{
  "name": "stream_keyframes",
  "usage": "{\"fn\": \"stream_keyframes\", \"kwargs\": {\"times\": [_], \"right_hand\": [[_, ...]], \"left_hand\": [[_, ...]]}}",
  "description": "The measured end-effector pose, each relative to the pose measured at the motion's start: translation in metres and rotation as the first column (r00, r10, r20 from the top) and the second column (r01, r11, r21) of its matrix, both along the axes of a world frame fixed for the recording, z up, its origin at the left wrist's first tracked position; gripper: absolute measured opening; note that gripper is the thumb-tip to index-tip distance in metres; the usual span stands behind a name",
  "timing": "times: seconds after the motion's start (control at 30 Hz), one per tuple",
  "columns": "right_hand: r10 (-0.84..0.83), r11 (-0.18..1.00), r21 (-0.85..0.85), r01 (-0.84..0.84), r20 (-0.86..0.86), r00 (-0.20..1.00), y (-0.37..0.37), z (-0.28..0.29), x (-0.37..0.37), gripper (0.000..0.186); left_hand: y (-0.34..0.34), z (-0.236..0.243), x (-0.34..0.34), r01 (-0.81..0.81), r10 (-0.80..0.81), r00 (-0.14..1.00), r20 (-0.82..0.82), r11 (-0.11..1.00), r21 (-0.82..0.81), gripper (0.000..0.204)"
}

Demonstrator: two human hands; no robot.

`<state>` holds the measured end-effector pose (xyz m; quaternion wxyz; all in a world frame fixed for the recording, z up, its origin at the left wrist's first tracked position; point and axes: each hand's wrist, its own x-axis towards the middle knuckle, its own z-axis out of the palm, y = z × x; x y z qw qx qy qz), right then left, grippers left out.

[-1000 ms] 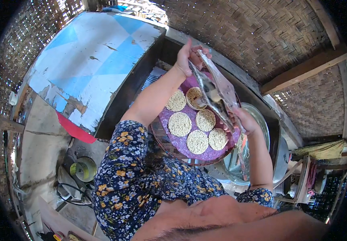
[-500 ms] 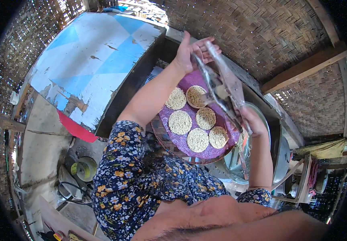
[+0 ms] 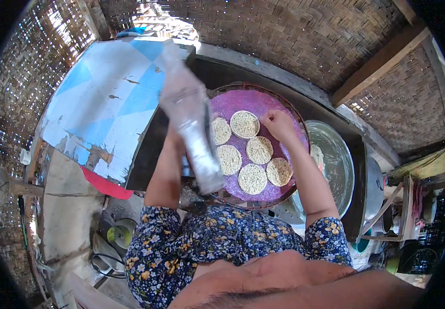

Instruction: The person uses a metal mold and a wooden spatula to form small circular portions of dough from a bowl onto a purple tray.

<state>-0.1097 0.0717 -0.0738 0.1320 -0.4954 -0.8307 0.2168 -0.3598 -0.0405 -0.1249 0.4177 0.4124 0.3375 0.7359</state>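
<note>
My left hand (image 3: 174, 131), mostly hidden behind a long, pale, motion-blurred hinged tool (image 3: 191, 139), holds it up over the left part of a round woven tray lined with purple mesh (image 3: 235, 98). On the mesh lie several pale noodle-like discs (image 3: 252, 179); the upper middle one sits in a white ring (image 3: 244, 124). My right hand (image 3: 278, 123) has its fingers pinched at that ring's right edge; whether they grip it or something smaller I cannot make out.
A peeling blue-and-white board (image 3: 104, 92) covers the left side. A large metal basin (image 3: 338, 165) of liquid sits right of the tray, with a metal pot (image 3: 374, 185) beyond it. Woven walls, a wooden beam (image 3: 377, 62) and a small wooden rack (image 3: 407, 206) surround me.
The long tool has swung left and down with my left hand. My right hand has left the tool and moved to the ringed disc. The view has shifted slightly.
</note>
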Motion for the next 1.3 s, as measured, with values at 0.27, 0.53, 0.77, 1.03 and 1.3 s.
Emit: {"fn": "stream_keyframes", "kwargs": {"times": [0.27,0.53,0.77,1.03,1.3], "right_hand": [[-0.02,0.999,-0.034,0.026,0.173,0.985,0.008,-0.009,-0.003,0.028],[-0.086,0.996,-0.037,0.084,-0.052,0.995,0.026,0.016,0.041,0.027],[-0.254,0.961,-0.095,0.258,0.05,0.966,0.011,0.005,0.142,0.026],[-0.29,0.955,-0.045,0.294,0.075,0.954,-0.005,-0.013,0.163,0.028],[-0.326,0.94,-0.073,0.333,0.094,0.941,-0.016,-0.011,0.166,0.032]], "left_hand": [[-0.087,0.014,-0.011,-0.269,0.267,0.962,-0.057,0.89,-0.369,0.036],[-0.102,0.019,-0.019,-0.343,0.348,0.937,-0.029,0.903,-0.259,0.039],[-0.099,0.013,-0.028,-0.319,0.333,0.943,0.022,0.918,-0.237,0.039],[-0.095,0.015,-0.026,-0.303,0.312,0.95,0.005,0.927,-0.221,0.039],[-0.091,0.018,-0.023,-0.296,0.303,0.953,-0.004,0.93,-0.217,0.04]]}}
